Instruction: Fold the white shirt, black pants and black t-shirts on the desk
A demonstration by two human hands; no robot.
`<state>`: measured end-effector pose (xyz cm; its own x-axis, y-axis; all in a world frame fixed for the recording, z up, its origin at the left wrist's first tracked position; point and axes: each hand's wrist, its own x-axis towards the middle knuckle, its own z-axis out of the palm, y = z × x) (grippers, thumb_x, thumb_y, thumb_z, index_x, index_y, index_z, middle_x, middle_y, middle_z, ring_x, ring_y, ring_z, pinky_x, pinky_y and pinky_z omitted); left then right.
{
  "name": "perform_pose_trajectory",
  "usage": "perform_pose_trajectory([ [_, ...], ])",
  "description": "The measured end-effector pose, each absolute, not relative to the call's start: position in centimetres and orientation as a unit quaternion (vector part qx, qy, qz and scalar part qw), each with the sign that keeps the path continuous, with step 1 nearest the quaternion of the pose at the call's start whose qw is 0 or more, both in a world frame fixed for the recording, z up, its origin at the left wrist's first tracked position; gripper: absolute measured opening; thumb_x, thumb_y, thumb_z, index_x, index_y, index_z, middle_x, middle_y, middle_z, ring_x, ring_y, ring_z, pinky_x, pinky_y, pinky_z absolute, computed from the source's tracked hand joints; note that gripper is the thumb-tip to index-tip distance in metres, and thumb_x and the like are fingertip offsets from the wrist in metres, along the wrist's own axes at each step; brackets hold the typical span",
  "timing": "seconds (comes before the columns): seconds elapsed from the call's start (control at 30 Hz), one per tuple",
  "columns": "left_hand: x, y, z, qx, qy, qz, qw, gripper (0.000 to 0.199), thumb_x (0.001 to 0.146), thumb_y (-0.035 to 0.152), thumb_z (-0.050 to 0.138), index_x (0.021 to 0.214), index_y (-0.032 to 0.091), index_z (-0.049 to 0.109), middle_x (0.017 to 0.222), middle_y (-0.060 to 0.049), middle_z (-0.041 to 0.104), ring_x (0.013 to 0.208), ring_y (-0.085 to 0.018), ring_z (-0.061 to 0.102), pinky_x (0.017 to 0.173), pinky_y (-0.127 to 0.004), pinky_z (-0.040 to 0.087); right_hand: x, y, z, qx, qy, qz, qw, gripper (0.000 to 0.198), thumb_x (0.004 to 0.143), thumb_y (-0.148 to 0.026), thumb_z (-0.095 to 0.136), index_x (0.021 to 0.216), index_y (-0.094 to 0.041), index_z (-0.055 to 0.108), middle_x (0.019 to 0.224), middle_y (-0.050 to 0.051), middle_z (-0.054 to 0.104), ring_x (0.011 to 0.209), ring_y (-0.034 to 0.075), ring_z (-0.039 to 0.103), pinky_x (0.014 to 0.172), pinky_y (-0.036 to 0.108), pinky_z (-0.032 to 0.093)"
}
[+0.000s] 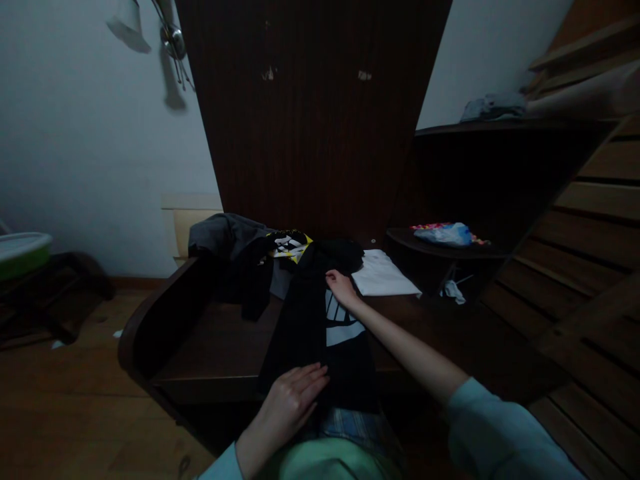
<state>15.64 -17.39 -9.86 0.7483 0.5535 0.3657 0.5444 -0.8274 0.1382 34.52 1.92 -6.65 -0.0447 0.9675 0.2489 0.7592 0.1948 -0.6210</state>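
A black T-shirt (300,327) with a pale grey print lies stretched lengthwise over the dark wooden seat, its near end hanging by my lap. My left hand (299,393) rests on its near part, palm down, fingers stretched out and side by side. Farther up the shirt, beside the print, my right hand (341,288) has its fingers bent together on the black cloth and appears to pinch it. Just right of that hand lies a folded white cloth (383,273). Behind and to the left is a heap of dark clothes (227,237) with a yellow-and-white printed piece (290,245).
A curved wooden armrest (145,327) bounds the seat on the left. A tall dark panel (315,133) stands behind. On the right, a corner shelf (430,250) holds a blue-and-white plastic bag (447,235), beside wooden slats (580,233). A green-sided tub (25,253) is far left.
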Motion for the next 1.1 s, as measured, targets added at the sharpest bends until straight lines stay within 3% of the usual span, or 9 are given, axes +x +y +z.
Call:
perform_pose_trajectory([
  [0.1, 15.8, -17.3, -9.8, 0.936, 0.286, 0.207, 0.006, 0.038, 0.080, 0.009, 0.042, 0.117, 0.015, 0.048, 0.120, -0.010, 0.056, 0.112, -0.020, 0.051, 0.086, -0.036, 0.048, 34.3, -0.4, -7.9, -0.576, -0.785, 0.093, 0.210, 0.044, 0.084, -0.039, 0.043, 0.120, -0.014, 0.049, 0.129, 0.014, 0.046, 0.122, 0.024, 0.038, 0.099, 0.038, 0.030],
  [0.2, 16.0, -17.3, -9.7, 0.939, 0.277, 0.203, -0.001, 0.036, 0.081, 0.008, 0.040, 0.115, 0.014, 0.049, 0.119, -0.010, 0.057, 0.111, -0.019, 0.052, 0.087, -0.034, 0.048, 34.1, -1.6, -8.4, -0.572, -0.806, 0.057, 0.137, 0.057, 0.084, -0.047, 0.038, 0.130, -0.012, 0.038, 0.140, 0.015, 0.029, 0.130, 0.026, 0.022, 0.104, 0.045, 0.018],
  [0.37, 16.0, -17.3, -9.5, 0.940, 0.285, 0.189, -0.003, 0.044, 0.081, 0.004, 0.038, 0.122, 0.017, 0.044, 0.123, -0.007, 0.054, 0.115, -0.017, 0.047, 0.091, -0.033, 0.045, 34.0, -1.6, -8.0, -0.575, -0.800, 0.047, 0.164, 0.062, 0.085, -0.048, 0.034, 0.133, -0.009, 0.032, 0.138, 0.017, 0.033, 0.128, 0.026, 0.027, 0.103, 0.044, 0.022],
  [0.53, 12.8, -16.8, -9.3, 0.924, 0.333, 0.187, -0.016, 0.065, 0.070, -0.003, 0.036, 0.130, 0.022, 0.035, 0.131, -0.005, 0.047, 0.120, -0.018, 0.041, 0.097, -0.038, 0.040, 37.0, -4.7, -7.2, -0.481, -0.827, 0.095, 0.275, 0.045, 0.088, -0.042, 0.031, 0.118, -0.016, 0.052, 0.122, 0.011, 0.054, 0.114, 0.021, 0.047, 0.097, 0.038, 0.035],
  [0.63, 9.3, -16.5, -9.3, 0.908, 0.370, 0.196, -0.026, 0.067, 0.068, -0.001, 0.039, 0.130, 0.023, 0.035, 0.129, -0.006, 0.048, 0.119, -0.020, 0.043, 0.096, -0.040, 0.040, 40.8, -8.8, -6.6, -0.431, -0.848, 0.114, 0.285, 0.040, 0.087, -0.043, 0.036, 0.114, -0.022, 0.056, 0.118, 0.007, 0.057, 0.115, 0.020, 0.046, 0.099, 0.040, 0.033],
  [0.77, 6.2, -15.9, -8.9, 0.897, 0.391, 0.203, -0.024, 0.068, 0.065, 0.002, 0.041, 0.130, 0.023, 0.036, 0.128, -0.006, 0.049, 0.117, -0.020, 0.044, 0.096, -0.039, 0.041, 44.6, -15.0, -6.6, -0.416, -0.879, 0.155, 0.174, 0.081, 0.064, -0.053, 0.063, 0.132, -0.019, 0.036, 0.135, 0.012, 0.040, 0.123, 0.028, 0.035, 0.101, 0.043, 0.030],
  [0.83, 6.2, -15.6, -8.8, 0.896, 0.395, 0.202, -0.013, 0.070, 0.064, 0.002, 0.041, 0.130, 0.023, 0.036, 0.129, -0.005, 0.048, 0.119, -0.020, 0.043, 0.097, -0.038, 0.040, 45.0, -17.0, -7.4, -0.412, -0.892, 0.140, 0.120, 0.093, 0.060, -0.049, 0.068, 0.137, -0.020, 0.025, 0.140, 0.012, 0.031, 0.127, 0.028, 0.030, 0.104, 0.044, 0.026],
  [0.9, 6.8, -15.4, -8.7, 0.893, 0.402, 0.201, 0.000, 0.072, 0.062, 0.001, 0.041, 0.130, 0.024, 0.037, 0.131, -0.004, 0.046, 0.120, -0.019, 0.042, 0.097, -0.038, 0.039, 44.6, -17.9, -8.7, -0.408, -0.903, 0.087, 0.098, 0.085, 0.066, -0.037, 0.066, 0.137, -0.022, 0.023, 0.141, 0.010, 0.028, 0.128, 0.027, 0.027, 0.105, 0.045, 0.023],
  [1.1, 8.4, -15.2, -9.3, 0.884, 0.431, 0.182, 0.017, 0.082, 0.053, -0.005, 0.042, 0.128, 0.027, 0.040, 0.136, -0.004, 0.040, 0.125, -0.023, 0.035, 0.099, -0.047, 0.035, 42.9, -16.9, -11.9, -0.404, -0.894, -0.096, 0.167, 0.060, 0.071, -0.003, 0.042, 0.129, -0.021, 0.040, 0.132, 0.008, 0.044, 0.124, 0.021, 0.035, 0.101, 0.044, 0.030],
])
